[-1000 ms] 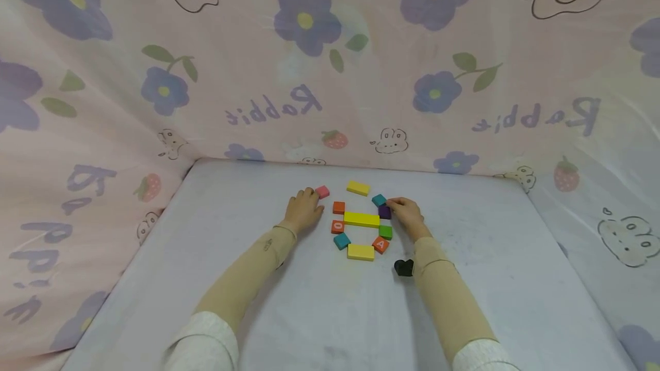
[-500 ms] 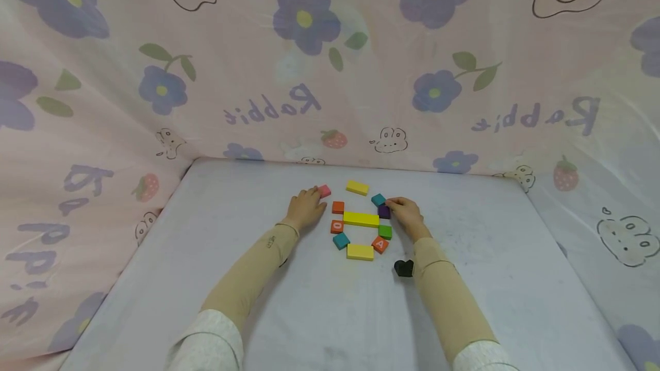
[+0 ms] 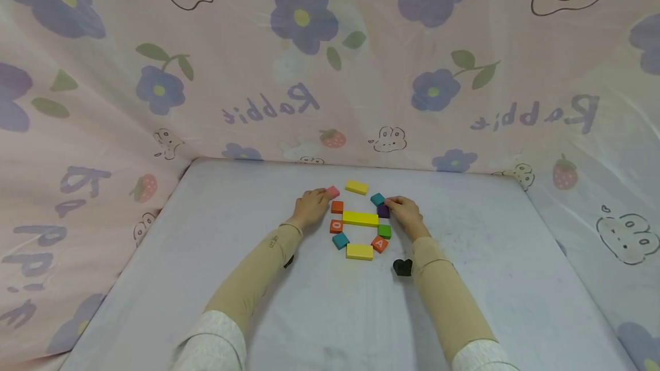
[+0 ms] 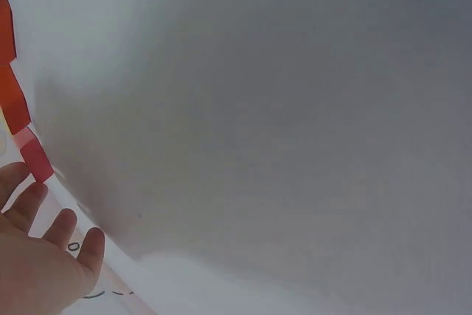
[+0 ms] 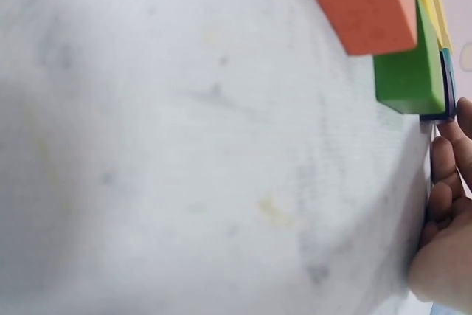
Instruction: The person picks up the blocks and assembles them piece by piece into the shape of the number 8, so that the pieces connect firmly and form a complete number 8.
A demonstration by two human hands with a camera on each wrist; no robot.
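Observation:
In the head view, the fingertips of my left hand [image 3: 311, 208] hold the pink block [image 3: 333, 192] at its left end. The left wrist view shows the same block [image 4: 34, 156] against the fingertips, with the thumb hidden. My right hand [image 3: 405, 214] has its thumb and finger at the right corner of a teal block [image 3: 377, 199], which they seem to pinch. Its other fingers are curled. Just below lies a purple block [image 3: 383, 211], close to those fingertips. An orange block [image 3: 337, 206] sits just below the pink one.
Between the hands, a long yellow block [image 3: 360, 218] joins two side columns. A green block [image 3: 384, 231], lettered orange blocks, and a yellow block [image 3: 359, 252] form the lower part. Another yellow block [image 3: 357, 187] lies at the top. A black heart-shaped object [image 3: 403, 267] is beside the right forearm.
My left hand has moved right, bringing the pink block toward the top yellow block. Its thumb has come in closer to the fingers. The right hand stays at the teal block.

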